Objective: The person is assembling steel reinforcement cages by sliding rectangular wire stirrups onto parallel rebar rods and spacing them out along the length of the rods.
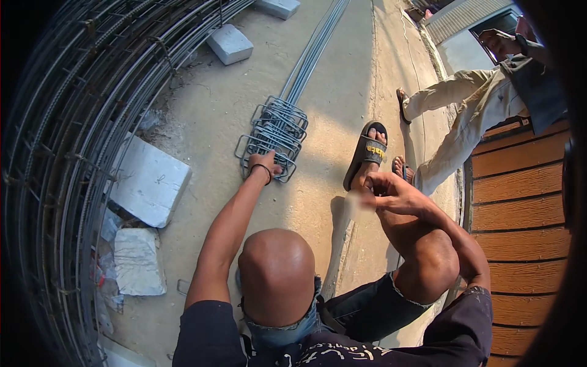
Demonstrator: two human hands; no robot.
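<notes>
A heap of rectangular steel stirrups [273, 131] lies on the concrete in front of me, bent from thin rod. My left hand [264, 165], with a dark band at the wrist, is at the near end of the heap, its fingers closed around a stirrup there. My right hand [394, 197] is raised over my right shin, thumb and fingers curled toward each other. A blurred patch covers its fingertips, so anything held there is hidden.
Long straight rods [315, 58] run away beyond the heap. A rebar cage [79, 159] curves along the left, near white blocks [150, 180]. At right stand another person's legs [461, 116] and a brown slatted panel [520, 244]. My sandalled foot [370, 150] rests ahead.
</notes>
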